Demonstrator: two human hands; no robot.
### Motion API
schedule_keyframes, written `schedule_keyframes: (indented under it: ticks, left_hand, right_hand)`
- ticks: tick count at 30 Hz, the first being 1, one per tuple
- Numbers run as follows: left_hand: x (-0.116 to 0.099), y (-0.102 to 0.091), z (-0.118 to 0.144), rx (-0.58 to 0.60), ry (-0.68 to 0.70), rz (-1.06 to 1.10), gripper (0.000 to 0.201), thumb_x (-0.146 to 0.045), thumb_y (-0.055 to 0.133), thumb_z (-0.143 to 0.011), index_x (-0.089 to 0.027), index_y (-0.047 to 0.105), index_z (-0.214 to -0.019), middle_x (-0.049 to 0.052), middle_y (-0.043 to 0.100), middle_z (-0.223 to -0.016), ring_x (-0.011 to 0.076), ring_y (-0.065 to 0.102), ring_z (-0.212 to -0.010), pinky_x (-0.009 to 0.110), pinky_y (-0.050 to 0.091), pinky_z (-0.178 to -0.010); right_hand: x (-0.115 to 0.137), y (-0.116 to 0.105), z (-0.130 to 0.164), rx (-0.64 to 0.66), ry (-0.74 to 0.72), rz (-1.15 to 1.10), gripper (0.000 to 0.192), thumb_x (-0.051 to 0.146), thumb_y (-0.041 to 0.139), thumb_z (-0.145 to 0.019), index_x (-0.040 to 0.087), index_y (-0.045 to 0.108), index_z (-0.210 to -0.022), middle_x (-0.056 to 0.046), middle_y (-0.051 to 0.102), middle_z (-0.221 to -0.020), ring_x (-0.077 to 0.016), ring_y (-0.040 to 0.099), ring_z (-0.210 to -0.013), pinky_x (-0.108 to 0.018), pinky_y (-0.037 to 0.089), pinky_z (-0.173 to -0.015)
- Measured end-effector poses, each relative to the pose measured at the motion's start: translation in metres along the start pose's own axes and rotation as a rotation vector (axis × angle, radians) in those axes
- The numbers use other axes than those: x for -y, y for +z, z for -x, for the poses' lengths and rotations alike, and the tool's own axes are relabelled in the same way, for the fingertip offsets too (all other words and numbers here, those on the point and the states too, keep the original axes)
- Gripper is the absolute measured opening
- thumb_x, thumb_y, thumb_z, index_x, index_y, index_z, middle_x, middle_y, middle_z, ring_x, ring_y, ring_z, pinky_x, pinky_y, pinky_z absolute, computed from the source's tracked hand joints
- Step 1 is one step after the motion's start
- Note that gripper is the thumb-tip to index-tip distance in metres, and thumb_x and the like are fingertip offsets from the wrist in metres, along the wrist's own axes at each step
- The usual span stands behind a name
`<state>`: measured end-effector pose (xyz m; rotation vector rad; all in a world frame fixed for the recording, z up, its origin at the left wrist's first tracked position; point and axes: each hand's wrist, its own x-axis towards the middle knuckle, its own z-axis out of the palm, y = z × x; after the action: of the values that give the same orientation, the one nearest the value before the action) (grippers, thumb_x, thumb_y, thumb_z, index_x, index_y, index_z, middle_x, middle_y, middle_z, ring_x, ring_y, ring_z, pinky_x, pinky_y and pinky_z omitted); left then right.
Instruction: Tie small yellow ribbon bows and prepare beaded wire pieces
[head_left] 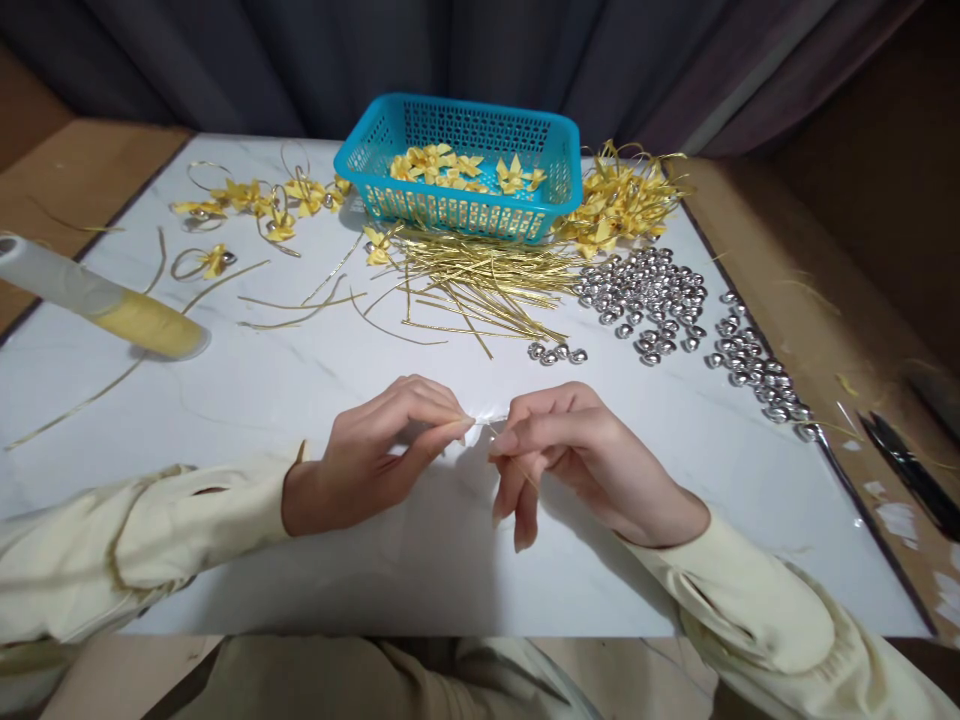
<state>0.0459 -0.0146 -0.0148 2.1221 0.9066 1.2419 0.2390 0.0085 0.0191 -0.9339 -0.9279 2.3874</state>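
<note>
My left hand (397,440) pinches one end of a thin gold cord (528,474) between thumb and forefinger. The fingers of my right hand (570,440) are closed on the same cord a little to the right, and its free end slants down past them. Both hands are just above the white tabletop, near its front. Beyond them lies a pile of gold cords (480,280). Several small silver bells or beads (551,353) sit close past my right hand, with a larger heap of silver beads (645,290) farther right.
A blue basket (457,205) with yellow ribbon flowers stands at the back. Finished-looking yellow flowers with cord loops lie in a right pile (622,200) and at left (244,195). A clear tube (97,300) with yellow inside is at left. Black-handled scissors (911,470) lie right.
</note>
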Motion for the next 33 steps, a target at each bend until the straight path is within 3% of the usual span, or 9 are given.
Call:
schedule_keyframes:
  ticks: [33]
  left_hand:
    - [-0.0015, -0.0017, -0.0005, 0.017, 0.029, -0.033, 0.016, -0.003, 0.056, -0.086, -0.018, 0.059, -0.091, 0.006, 0.067, -0.078, 0.0158, 0.064, -0.08, 0.029, 0.054, -0.073]
  right_hand:
    - [-0.0023, -0.0015, -0.0004, 0.009, -0.025, -0.023, 0.019, 0.009, 0.058, -0.073, 0.012, 0.06, -0.054, -0.011, 0.072, -0.057, -0.0183, 0.067, -0.04, -0.02, 0.048, -0.045]
